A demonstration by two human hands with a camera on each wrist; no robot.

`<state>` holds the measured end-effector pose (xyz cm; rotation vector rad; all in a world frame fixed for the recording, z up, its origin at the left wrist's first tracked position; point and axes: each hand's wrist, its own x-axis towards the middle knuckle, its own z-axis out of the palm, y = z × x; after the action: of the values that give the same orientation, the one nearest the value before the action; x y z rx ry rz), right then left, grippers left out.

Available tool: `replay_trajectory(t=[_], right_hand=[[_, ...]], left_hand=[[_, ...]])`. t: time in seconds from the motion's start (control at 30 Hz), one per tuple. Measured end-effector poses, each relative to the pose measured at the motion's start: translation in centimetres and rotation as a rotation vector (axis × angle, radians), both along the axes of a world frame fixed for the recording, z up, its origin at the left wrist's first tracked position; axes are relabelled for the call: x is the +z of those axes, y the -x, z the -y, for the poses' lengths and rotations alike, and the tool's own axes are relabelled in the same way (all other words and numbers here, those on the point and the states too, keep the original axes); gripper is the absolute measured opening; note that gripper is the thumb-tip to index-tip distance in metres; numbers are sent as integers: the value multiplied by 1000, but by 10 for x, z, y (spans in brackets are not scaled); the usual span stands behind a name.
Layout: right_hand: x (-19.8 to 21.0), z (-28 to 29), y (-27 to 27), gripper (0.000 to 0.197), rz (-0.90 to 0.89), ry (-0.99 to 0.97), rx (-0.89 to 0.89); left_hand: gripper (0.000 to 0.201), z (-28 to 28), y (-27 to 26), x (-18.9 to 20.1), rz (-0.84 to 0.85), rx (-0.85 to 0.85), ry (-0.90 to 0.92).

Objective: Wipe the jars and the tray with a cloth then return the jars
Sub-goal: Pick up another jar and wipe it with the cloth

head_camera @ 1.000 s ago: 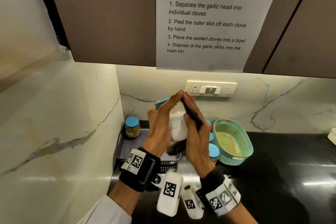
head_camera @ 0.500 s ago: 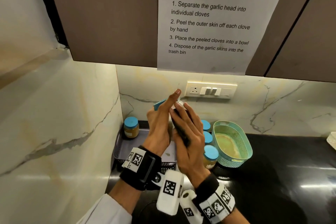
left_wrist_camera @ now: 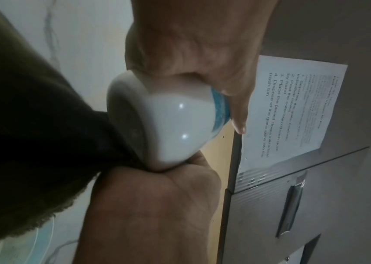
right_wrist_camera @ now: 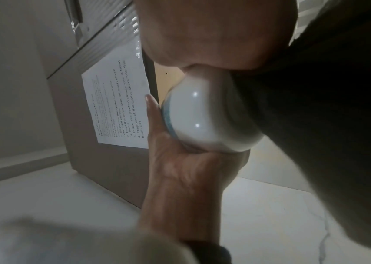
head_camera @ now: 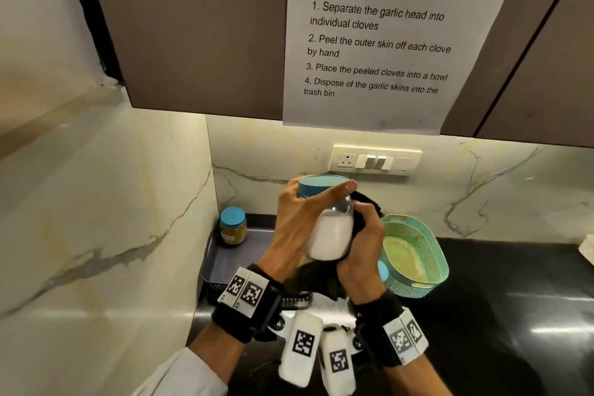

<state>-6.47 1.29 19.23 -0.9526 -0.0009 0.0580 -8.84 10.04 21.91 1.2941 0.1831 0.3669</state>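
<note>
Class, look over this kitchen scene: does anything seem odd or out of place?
Yes. The sheet taped to the cupboard lists garlic-peeling steps, yet the hands are wiping a jar with a dark cloth. No garlic is visible.

Pretty boxed in around the hands here. The left hand (head_camera: pixel 297 228) and right hand (head_camera: pixel 361 254) are up in the air over the surface (head_camera: pixel 514 299), which is open black counter off to their right. Left of them the marble side wall (head_camera: pixel 112 219) closes things off. Directly below and left sits the grey tray (head_camera: pixel 225 264) with a brown-filled jar (head_camera: pixel 233 226) in its far corner. Just right of the right hand the green basket (head_camera: pixel 430 254) blocks a straight drop. Above, the upper cabinet (head_camera: pixel 199 42) hangs low, and the backsplash with the switch plate (head_camera: pixel 374 160) is just beyond.
</note>
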Motion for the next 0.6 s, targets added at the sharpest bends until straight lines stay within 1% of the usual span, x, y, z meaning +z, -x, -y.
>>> replay_trajectory(t=[0.03,0.1,0.17,0.2,0.23,0.27,0.33,0.37,0.4,0.43,0.47,0.5,0.57,0.6], right_hand=[[0,0,0,29,12,-3,-14],[-1,0,-2,28,53,42,-31],[-2,-2,5,26,114,95,-72],[-2,-2,11,29,175,130,-109],[-4,-3,17,36,282,176,-148],[-8,-3,24,41,440,261,-178],[-16,-5,35,43,845,525,-243],[-21,-6,37,43,1003,629,-272],[-23,-6,32,44,1097,686,-280],[-23,-5,26,44,1109,671,-259],[-20,-5,19,42,1062,624,-231],[-12,-3,11,40,907,515,-177],[4,2,0,34,470,302,-100],[7,3,-2,33,348,277,-85]], left_hand=[[54,-2,1,0,-2,2,-32],[67,-2,1,-3,11,18,-54],[64,-2,3,-2,21,34,-13],[60,-3,2,-2,20,37,25],[58,-5,1,-1,11,33,68],[60,-8,1,0,0,28,122],[70,-14,-1,-2,-36,19,233],[77,-16,-1,-3,-45,21,275],[84,-17,-1,-3,-44,28,308],[92,-16,0,-3,-43,19,337],[97,-15,0,-2,-35,6,364],[95,-12,2,-1,-10,-12,381],[80,-7,4,-2,-10,-7,360],[75,-7,4,-2,-23,6,338]])
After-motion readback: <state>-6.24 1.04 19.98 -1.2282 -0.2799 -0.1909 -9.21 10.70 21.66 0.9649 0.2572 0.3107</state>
